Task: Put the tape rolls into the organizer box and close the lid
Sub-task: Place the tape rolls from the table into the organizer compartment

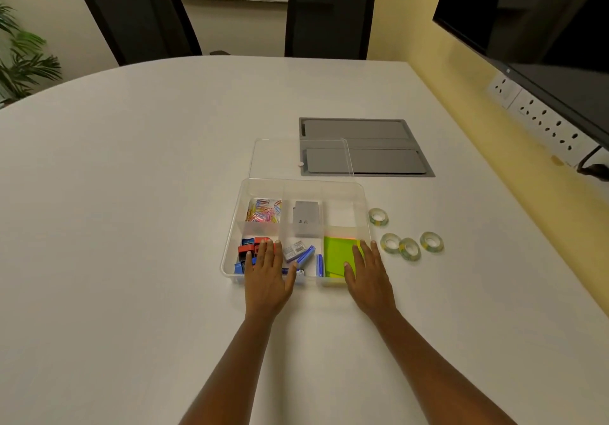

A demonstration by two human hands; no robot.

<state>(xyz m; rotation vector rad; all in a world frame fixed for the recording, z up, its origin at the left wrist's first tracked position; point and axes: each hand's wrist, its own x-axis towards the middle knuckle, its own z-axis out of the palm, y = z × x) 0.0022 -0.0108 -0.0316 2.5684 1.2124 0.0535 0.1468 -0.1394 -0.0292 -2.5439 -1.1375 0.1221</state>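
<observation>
1. White and rounded, the table (131,193) fills most of the view, with two black chairs (138,12) at its far edge, a dark screen (543,22) on the yellow wall to my right and a green plant (23,58) at far left
2. Set flush into the table top beyond the box is a grey hatch (379,134)
3. My clear organizer box (230,236) sits open just in front of me, split into compartments
4. Its clear lid (280,157) lies flat on the table just behind the box, its right part overlapping the grey hatch
5. My left hand (267,276) is flat, palm down, fingers spread, over the box's near left part and holding nothing
6. My right hand (369,276) is likewise flat and spread over the near right corner, empty
7. Green notes (336,256) fill the near right compartment, partly under my right hand
8. A grey carton (306,218) lies in the far middle compartment; the far right one looks bare
9. Coloured paper clips (263,210) sit in the far left compartment
10. Red and blue small items (247,250) lie near left, by my left fingers
11. Four tape rolls (408,248) lie on the table right of the box: one (378,217) near its far right side, three in a loose row closer to me, all outside it
</observation>
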